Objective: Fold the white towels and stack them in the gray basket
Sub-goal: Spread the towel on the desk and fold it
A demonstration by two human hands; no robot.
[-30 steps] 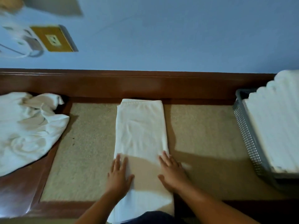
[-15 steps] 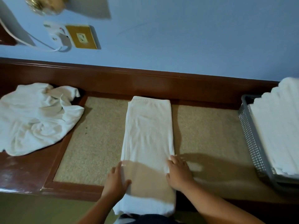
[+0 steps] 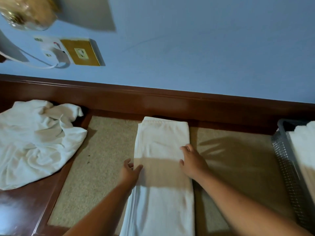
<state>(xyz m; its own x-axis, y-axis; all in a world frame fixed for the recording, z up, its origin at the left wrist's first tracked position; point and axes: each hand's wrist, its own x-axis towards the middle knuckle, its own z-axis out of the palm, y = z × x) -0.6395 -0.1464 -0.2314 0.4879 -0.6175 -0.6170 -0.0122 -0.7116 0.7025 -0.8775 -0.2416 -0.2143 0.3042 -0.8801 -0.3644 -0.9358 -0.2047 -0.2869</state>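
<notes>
A long white towel [image 3: 162, 147], folded into a narrow strip, lies lengthwise on the beige mat [image 3: 102, 150], its near end hanging over the front edge. My left hand [image 3: 130, 172] pinches its left edge, thumb on top. My right hand [image 3: 192, 160] grips the right edge at about the same height, with fingers curled onto the cloth. A crumpled heap of white towels [image 3: 34, 142] sits at the left. At the far right, the gray mesh basket [image 3: 281, 150] holds folded white towels [image 3: 305, 150].
The mat sits inside a dark wooden frame [image 3: 170, 103] against a blue wall. A wall socket plate [image 3: 81, 52] with a white plug and cable is at the upper left. Bare mat shows on both sides of the strip.
Both hands have slid forward along the strip and out to its side edges. They went from lying flat on the cloth to taking hold of the edges. The view has tilted up and to the left.
</notes>
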